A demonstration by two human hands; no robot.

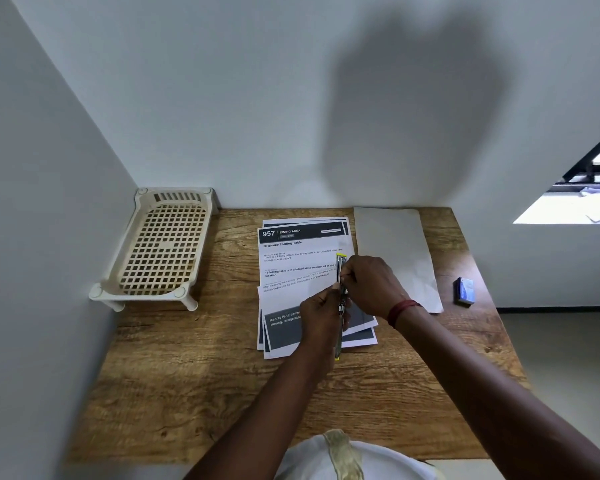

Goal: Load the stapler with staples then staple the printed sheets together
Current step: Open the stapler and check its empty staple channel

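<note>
The left hand [321, 308] pinches the near part of the stapler [340, 299], which is swung open long and thin, edge-on above the printed sheets [302, 268]. It looks small, rigid metal, light; I judge the sides of the body the safe hold, away from the sprung channel. Just beyond, the right hand [371, 284] has its grip narrowed at the magazine, probably on staples too small to make out. Well right of both hands lies a blue box [465, 291] on the desk [222, 375].
</note>
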